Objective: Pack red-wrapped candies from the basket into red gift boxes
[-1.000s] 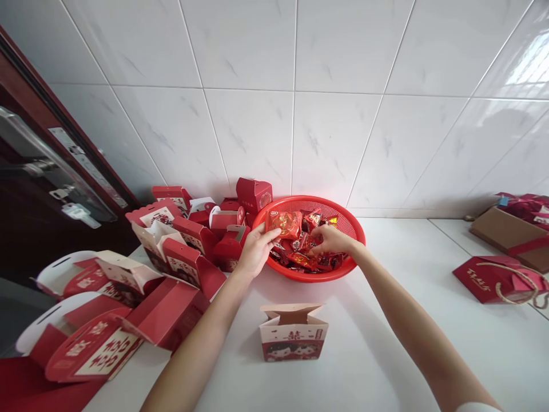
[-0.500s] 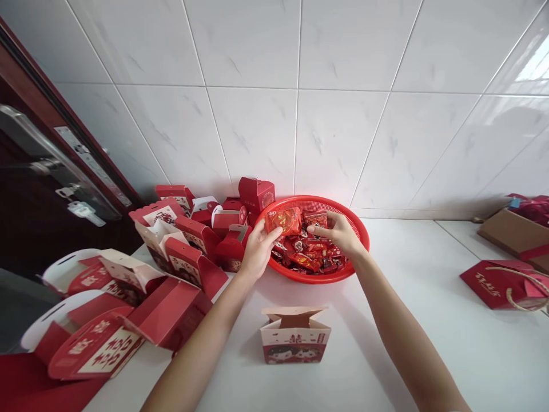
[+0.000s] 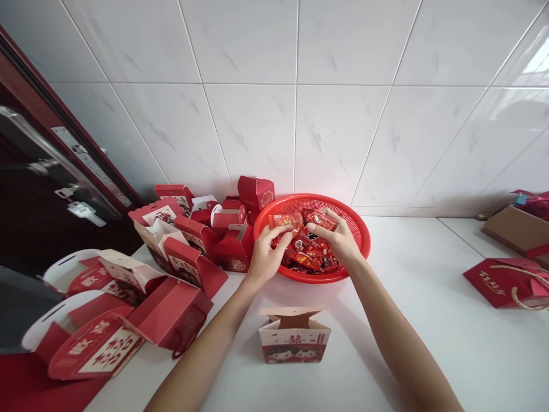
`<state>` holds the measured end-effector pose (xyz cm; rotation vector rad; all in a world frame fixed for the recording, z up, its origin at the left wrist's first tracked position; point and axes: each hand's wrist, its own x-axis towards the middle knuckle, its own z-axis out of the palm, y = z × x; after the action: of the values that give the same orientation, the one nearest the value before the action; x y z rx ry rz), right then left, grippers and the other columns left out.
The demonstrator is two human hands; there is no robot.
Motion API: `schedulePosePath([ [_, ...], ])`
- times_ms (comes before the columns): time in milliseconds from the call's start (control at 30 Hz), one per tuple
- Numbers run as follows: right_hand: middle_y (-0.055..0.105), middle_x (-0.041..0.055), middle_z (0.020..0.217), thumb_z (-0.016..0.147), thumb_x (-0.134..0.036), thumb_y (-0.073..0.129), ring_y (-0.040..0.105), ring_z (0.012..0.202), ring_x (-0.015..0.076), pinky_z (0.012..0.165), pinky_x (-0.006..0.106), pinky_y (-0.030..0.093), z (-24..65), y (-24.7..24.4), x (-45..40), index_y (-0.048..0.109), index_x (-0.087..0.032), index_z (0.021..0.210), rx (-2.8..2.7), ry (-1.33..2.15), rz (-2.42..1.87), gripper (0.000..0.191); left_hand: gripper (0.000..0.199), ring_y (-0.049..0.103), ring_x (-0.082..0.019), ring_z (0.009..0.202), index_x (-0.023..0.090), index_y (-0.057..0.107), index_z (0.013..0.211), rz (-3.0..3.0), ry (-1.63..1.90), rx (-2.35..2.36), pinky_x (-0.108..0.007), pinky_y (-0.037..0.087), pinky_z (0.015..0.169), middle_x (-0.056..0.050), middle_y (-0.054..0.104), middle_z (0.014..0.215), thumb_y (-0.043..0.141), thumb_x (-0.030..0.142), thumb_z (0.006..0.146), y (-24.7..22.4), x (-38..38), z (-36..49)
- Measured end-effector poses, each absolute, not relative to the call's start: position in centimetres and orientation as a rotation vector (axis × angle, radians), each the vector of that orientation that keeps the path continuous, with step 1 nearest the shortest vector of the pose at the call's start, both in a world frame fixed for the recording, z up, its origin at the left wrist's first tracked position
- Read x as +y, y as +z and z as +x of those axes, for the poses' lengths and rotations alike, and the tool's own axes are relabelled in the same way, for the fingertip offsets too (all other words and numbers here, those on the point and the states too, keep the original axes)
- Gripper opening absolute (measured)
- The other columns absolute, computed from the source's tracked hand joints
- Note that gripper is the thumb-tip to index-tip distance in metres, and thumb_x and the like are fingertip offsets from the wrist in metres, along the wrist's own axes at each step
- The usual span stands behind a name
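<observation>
A red plastic basket (image 3: 360, 229) holds several wrapped candies (image 3: 306, 260). Over its left side, my left hand (image 3: 269, 252) pinches a shiny red candy packet (image 3: 286, 221) between thumb and fingers. My right hand (image 3: 338, 236), over the basket's right side, grips another red wrapped candy (image 3: 322, 220). Both packets are just above the pile. Nearer to me stands an open-topped paper gift box (image 3: 295, 346), upright, red and cream with two cartoon faces on its front. What lies inside it is hidden.
Several red gift boxes (image 3: 180, 309) crowd the left side, some with raised white handles. On the right lie a red box with a rope handle (image 3: 500, 283) and a brown box (image 3: 510, 229). A tiled wall (image 3: 253, 137) rises behind; a dark door (image 3: 26, 194) is at left.
My left hand has shifted slightly right, and its packet is tilted flatter. The candy in my right hand has turned. The open gift box stays in place.
</observation>
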<state>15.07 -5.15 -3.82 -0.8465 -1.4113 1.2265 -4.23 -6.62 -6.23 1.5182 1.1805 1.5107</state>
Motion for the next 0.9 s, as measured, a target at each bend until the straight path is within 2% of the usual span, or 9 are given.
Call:
schedulePosePath([
  [67,0.070,0.0016,0.089,0.074,-0.051,0.088,0.066,0.081,0.0214,0.075,0.035,0.057,14.6,-3.3,-5.7,0.059,-0.026,0.090,-1.388,1.213,-0.816,0.042,0.023,0.067,-0.030,0.109,0.025,0.085,0.100,1.573,1.441,1.149,-0.041,0.046,0.107,-0.008,0.074,0.104,0.080,0.038,0.082,-6.0,-6.9,-4.1],
  [167,0.069,0.0011,0.088,0.070,-0.051,0.090,0.065,0.083,0.0214,0.078,0.036,0.056,14.0,-2.9,-5.9,0.060,-0.025,0.087,-1.434,1.199,-0.778,0.044,0.022,0.067,-0.030,0.105,0.026,0.085,0.093,1.580,1.419,1.080,-0.040,0.047,0.104,-0.007,0.073,0.099,0.086,0.039,0.076,-5.5,-7.3,-4.0],
  [267,0.064,-0.0010,0.083,0.066,-0.051,0.093,0.061,0.079,0.0194,0.076,0.033,0.053,13.8,-2.9,-5.8,0.059,-0.024,0.084,-1.485,1.184,-0.761,0.047,0.019,0.067,-0.029,0.100,0.025,0.085,0.085,1.572,1.429,1.060,-0.039,0.049,0.100,-0.007,0.072,0.094,0.086,0.042,0.077,-5.4,-7.3,-3.9],
  [467,0.058,-0.0013,0.076,0.077,-0.059,0.082,0.054,0.071,0.0162,0.068,0.031,0.048,14.3,-3.2,-5.6,0.056,-0.023,0.075,-1.487,1.180,-0.781,0.044,0.021,0.067,-0.027,0.095,0.025,0.084,0.088,1.547,1.469,1.086,-0.038,0.051,0.095,-0.005,0.073,0.093,0.083,0.045,0.079,-5.7,-7.0,-4.2],
  [667,0.063,-0.0003,0.077,0.075,-0.057,0.086,0.057,0.071,0.0162,0.067,0.031,0.049,14.4,-3.6,-5.4,0.063,-0.023,0.078,-1.454,1.218,-0.745,0.041,0.022,0.067,-0.026,0.092,0.025,0.084,0.087,1.508,1.519,1.083,-0.038,0.051,0.095,-0.004,0.074,0.090,0.083,0.045,0.079,-5.9,-7.1,-4.1],
  [900,0.057,-0.0022,0.069,0.070,-0.055,0.090,0.054,0.065,0.0151,0.064,0.031,0.050,14.2,-3.8,-5.4,0.057,-0.023,0.070,-1.352,1.219,-0.738,0.046,0.019,0.069,-0.025,0.093,0.025,0.085,0.085,1.481,1.575,1.061,-0.038,0.052,0.095,-0.004,0.076,0.094,0.083,0.043,0.078,-5.9,-7.2,-4.0],
])
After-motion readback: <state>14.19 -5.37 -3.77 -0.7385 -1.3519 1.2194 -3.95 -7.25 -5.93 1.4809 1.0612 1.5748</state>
